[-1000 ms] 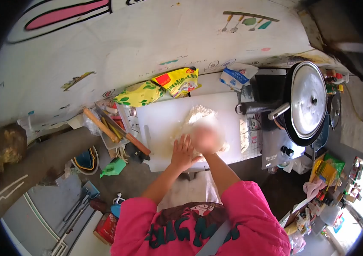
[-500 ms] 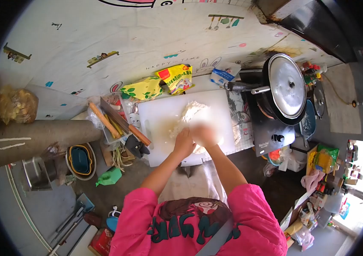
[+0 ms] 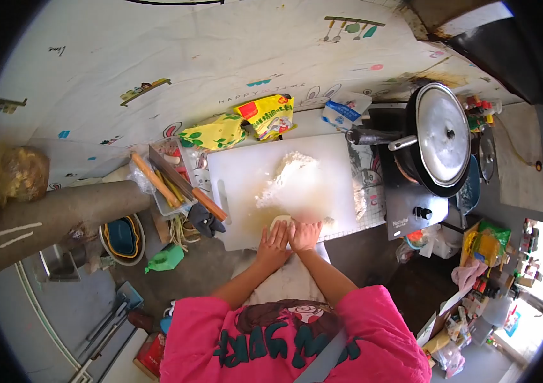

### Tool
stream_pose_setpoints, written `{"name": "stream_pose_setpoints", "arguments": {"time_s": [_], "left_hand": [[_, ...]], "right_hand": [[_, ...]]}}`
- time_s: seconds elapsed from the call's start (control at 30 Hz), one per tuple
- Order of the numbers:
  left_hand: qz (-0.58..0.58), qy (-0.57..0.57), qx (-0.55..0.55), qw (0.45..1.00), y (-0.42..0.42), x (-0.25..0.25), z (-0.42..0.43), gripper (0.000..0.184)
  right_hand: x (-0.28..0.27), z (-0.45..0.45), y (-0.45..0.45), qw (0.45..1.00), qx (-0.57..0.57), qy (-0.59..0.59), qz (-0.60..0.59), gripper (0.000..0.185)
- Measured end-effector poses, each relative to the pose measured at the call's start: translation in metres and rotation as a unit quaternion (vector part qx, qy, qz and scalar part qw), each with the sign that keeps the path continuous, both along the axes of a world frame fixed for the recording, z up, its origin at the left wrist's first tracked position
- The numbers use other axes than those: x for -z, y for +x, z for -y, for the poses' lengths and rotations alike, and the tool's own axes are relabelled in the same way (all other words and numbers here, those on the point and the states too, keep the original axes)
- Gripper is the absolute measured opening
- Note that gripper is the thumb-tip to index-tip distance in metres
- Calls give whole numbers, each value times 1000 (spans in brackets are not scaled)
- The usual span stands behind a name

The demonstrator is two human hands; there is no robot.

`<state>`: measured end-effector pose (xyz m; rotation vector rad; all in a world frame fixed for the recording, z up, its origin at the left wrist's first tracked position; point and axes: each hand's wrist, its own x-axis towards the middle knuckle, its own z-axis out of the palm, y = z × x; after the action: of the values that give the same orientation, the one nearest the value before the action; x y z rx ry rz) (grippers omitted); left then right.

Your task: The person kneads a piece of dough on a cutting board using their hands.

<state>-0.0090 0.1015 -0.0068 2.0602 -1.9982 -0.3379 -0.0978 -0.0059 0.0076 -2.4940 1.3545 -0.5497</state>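
Both hands are at the near edge of a white cutting board (image 3: 239, 185), side by side and almost touching. My left hand (image 3: 275, 245) lies with its fingers stretched forward against a pale lump of dough (image 3: 280, 220), only a small part of which shows. Beside it, my right hand (image 3: 304, 235) rests with its fingers extended, next to the same lump; what is under its palm is hidden. Farther up the board is a loose heap of white flour (image 3: 298, 169), with crumbs trailing toward the hands.
Right of the board stands a stove (image 3: 412, 207) carrying a lidded pan (image 3: 442, 137). A cleaver (image 3: 179, 175) and a rolling pin (image 3: 155, 179) lie across a plastic bin at left. Yellow packets (image 3: 268, 118) lean behind the board. A green bottle (image 3: 165, 258) is lower left.
My hands have drawn back toward me from the middle of the board to its near edge, and the fingers have flattened out. The flour heap stays behind. The view has shifted slightly.
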Motion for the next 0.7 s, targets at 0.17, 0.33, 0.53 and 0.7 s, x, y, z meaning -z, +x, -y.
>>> {"name": "stream_pose_setpoints", "arguments": {"time_s": [0.17,0.33,0.53,0.7], "left_hand": [[-48,47,-25,997,3,9,11,89],[-45,21,-44,998,8,16,23,91],[-53,-4,-65,996,10,20,34,88],[-54,27,-69,996,13,17,38,88]], "right_hand": [[14,25,6,999,-34,13,5,15],[25,44,15,999,-39,28,9,15],[17,65,21,994,-57,85,22,14],[23,70,22,993,-71,95,9,13]]}}
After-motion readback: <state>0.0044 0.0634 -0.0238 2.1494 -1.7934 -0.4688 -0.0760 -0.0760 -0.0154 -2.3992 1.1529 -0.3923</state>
